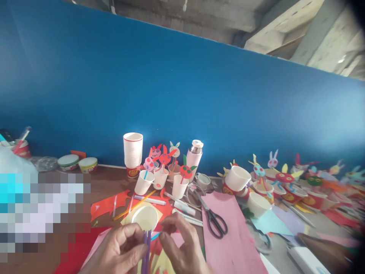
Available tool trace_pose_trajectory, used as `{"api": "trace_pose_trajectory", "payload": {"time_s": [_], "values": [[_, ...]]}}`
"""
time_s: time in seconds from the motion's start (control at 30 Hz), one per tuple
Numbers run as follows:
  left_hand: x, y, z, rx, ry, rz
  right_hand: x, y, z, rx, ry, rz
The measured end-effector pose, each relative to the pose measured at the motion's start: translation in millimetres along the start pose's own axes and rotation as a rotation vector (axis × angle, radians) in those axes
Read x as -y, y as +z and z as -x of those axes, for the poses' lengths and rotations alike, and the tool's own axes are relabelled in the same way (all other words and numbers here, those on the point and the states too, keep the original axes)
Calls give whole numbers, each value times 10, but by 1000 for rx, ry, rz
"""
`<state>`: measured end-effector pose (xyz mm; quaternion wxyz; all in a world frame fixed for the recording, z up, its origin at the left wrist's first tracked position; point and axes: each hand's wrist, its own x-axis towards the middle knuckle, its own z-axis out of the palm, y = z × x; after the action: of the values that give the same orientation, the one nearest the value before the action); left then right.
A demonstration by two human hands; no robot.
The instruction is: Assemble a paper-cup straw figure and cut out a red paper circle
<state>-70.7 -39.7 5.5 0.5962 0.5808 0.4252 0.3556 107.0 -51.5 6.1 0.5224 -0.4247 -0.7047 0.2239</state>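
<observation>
My left hand (125, 245) is closed, its thumb and index finger pinching a narrow purple straw (146, 249) that looks split lengthwise. To its right, my right hand (182, 241) has its fingers curled and the thumb and index tips close together; whether something small is between them is hidden. Just beyond both hands stands a white paper cup (145, 217), open end up. A bit of blue strip (155, 236) shows between the hands. Orange and yellow paper scraps lie underneath.
Cups with paper animal faces (165, 154) stand ahead, beside a stack of paper cups (133, 150) and a thermos (195, 160). Black-handled scissors (216, 224) lie on pink paper (228, 251). More decorated cups (293, 190) crowd the right. Lidded tubs (68, 162) sit left, before a blue partition (171, 83).
</observation>
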Motion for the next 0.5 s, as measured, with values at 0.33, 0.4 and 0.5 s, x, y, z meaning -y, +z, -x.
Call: {"api": "trace_pose_trajectory", "payload": {"time_s": [0.33, 0.4, 0.5], "values": [[-96, 87, 24, 48, 4, -172, -27, 77, 33, 14, -253, 157], [-106, 92, 37, 53, 6, -196, -39, 83, 30, 1, -236, 161], [-93, 89, 47, 30, 53, -235, -37, 94, 28, 1, -223, 158]]}}
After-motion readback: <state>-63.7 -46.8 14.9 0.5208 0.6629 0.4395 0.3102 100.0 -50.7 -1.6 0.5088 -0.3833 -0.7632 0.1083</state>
